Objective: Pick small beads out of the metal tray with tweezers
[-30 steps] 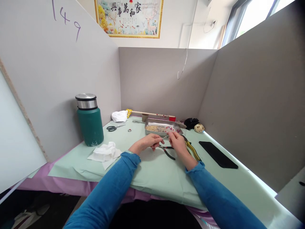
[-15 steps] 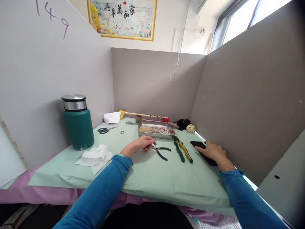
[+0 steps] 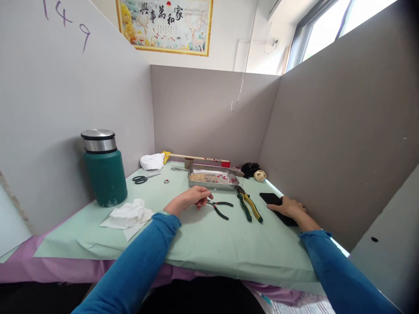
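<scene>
My left hand (image 3: 193,198) is closed in a pinch on a thin silvery wire (image 3: 214,190), its tip pointing toward the metal tray (image 3: 193,185). What sits along the wire is too small to make out. Small pliers (image 3: 224,203) with dark handles lie just right of that hand, their jaws partly behind the fingers. At the right, my right hand (image 3: 290,207) is wrapped over a flat black phone (image 3: 271,199), thumb on top and fingers at its far edge. Between the two hands lie larger pliers (image 3: 251,204) with green and yellow handles.
Tan, clear and red beads fill part of the tray. A green flask (image 3: 105,179), crumpled tissue (image 3: 131,213) and scissors (image 3: 140,179) are on the left. Behind the tray lie a wooden stick (image 3: 186,156) and a brown cup (image 3: 189,163). Grey partitions (image 3: 209,113) enclose the table.
My right hand has settled more closely around the phone, its fingers drawn in a little. My left hand keeps its pinch in nearly the same place. The whole view has shifted slightly.
</scene>
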A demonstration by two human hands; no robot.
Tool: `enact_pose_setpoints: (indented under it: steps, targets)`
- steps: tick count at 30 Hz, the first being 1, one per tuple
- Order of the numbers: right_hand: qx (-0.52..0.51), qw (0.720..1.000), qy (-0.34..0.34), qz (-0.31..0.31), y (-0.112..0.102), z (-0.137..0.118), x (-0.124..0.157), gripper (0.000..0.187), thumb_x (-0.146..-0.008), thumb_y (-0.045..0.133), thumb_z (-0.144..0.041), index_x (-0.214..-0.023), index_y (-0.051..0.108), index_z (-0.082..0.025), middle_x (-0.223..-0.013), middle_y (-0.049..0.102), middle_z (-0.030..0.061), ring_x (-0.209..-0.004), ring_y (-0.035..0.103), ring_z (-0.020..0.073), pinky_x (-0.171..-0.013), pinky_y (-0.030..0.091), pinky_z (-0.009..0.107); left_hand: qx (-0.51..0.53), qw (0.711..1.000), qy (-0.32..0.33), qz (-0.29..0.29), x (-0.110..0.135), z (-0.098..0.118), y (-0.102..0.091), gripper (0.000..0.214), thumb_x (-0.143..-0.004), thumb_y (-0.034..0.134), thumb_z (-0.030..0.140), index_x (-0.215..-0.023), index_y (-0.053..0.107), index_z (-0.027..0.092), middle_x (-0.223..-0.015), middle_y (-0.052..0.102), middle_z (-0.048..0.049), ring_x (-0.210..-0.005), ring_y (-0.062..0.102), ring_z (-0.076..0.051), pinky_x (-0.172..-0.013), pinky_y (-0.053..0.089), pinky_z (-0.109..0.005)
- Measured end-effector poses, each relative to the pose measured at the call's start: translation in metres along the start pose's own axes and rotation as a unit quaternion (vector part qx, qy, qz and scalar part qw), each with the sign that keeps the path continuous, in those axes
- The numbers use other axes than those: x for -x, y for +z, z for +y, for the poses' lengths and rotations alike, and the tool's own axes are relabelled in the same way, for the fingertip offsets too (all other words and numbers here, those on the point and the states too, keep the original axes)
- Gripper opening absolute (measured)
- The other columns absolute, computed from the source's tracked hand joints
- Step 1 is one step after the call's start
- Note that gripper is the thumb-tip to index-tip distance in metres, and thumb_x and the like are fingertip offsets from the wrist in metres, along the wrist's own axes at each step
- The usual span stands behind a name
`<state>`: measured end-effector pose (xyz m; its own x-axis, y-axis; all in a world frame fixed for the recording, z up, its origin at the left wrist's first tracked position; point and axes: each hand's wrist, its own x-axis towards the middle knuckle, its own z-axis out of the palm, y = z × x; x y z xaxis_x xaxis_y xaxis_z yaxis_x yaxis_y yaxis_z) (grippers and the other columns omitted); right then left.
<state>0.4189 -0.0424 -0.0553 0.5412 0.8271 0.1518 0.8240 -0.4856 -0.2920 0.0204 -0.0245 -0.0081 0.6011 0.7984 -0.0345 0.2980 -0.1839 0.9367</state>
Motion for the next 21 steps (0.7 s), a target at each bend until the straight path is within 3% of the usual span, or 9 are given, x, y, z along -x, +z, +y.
enact_pose_setpoints:
  steps: [13,21]
  targets:
    - [0.047,0.998,0.031,-0.025,-0.003,-0.007,0.008,0.079,-0.058,0.062,-0.069,-0.11,0.061,-0.01,-0.115,0.058,0.0253,-0.11,0.052,0.0418,-0.083,0.043,0.046,-0.014,1.0,0.003,-0.005,-0.004,-0.006,-0.003,0.043,-0.075,0.053,0.052,-0.089,0.06,0.013,-0.054,0.049,0.0043,-0.047,0.042,-0.007,-0.051,0.035,-0.023]
    - [0.048,0.999,0.012,-0.005,-0.002,-0.005,0.014,0.08,-0.061,0.057,-0.07,-0.114,0.058,-0.011,-0.117,0.057,0.0235,-0.111,0.052,0.04,-0.084,0.041,0.045,-0.014,1.0,0.006,-0.005,-0.006,-0.011,-0.004,0.041,-0.076,0.052,0.051,-0.09,0.06,0.012,-0.055,0.049,0.0039,-0.046,0.041,-0.007,-0.051,0.038,-0.024]
